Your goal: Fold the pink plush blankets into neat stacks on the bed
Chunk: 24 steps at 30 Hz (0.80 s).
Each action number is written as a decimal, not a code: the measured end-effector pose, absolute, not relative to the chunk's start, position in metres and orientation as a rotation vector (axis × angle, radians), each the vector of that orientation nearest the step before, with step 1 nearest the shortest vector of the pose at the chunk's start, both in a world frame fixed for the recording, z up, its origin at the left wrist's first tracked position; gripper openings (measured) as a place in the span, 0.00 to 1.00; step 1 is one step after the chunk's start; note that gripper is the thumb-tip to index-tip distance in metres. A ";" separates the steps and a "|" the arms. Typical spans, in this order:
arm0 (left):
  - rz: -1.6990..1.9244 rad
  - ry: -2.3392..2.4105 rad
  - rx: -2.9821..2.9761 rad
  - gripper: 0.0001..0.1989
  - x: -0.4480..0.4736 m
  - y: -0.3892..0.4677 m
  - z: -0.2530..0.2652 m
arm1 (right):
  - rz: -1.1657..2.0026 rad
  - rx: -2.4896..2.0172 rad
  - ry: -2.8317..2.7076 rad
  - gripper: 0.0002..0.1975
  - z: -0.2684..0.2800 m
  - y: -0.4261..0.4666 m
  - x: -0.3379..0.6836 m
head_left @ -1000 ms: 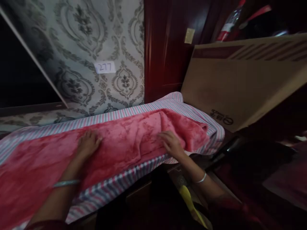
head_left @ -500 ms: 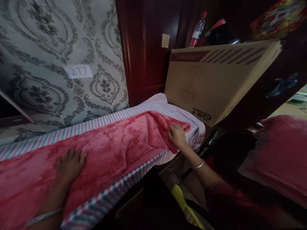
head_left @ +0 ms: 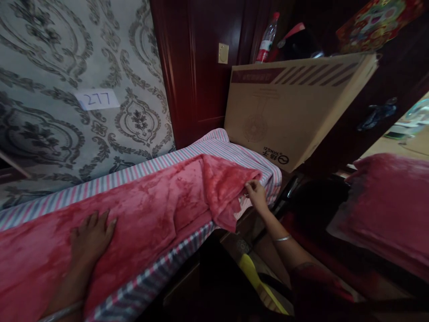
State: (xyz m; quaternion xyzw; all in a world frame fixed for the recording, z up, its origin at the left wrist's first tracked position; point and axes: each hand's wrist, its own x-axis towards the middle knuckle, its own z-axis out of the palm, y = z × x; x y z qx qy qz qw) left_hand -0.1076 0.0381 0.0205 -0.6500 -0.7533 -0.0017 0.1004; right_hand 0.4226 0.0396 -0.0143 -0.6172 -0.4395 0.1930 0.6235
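At the lower left of the frame, the left hand rests palm down, fingers spread, on the red blanket, which runs from the left edge past the centre. Right of centre, the right hand pinches the blanket's edge; the left stretch already lies fairly flat, while the right end is folded and not yet flat on the striped cloth. The frame cuts off the blanket's left end, and the pinching fingertips are hard to make out.
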 end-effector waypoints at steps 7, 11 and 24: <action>-0.023 -2.221 -1.907 0.33 -0.111 0.040 0.017 | 0.706 -1.292 -0.818 0.35 -0.025 0.049 0.427; -0.055 -2.205 -1.920 0.32 -0.110 0.038 0.018 | 0.581 -1.324 -0.984 0.33 -0.015 0.064 0.424; -0.174 -2.211 -1.954 0.31 -0.110 0.034 0.019 | 0.046 -1.056 -1.413 0.25 0.180 0.180 0.442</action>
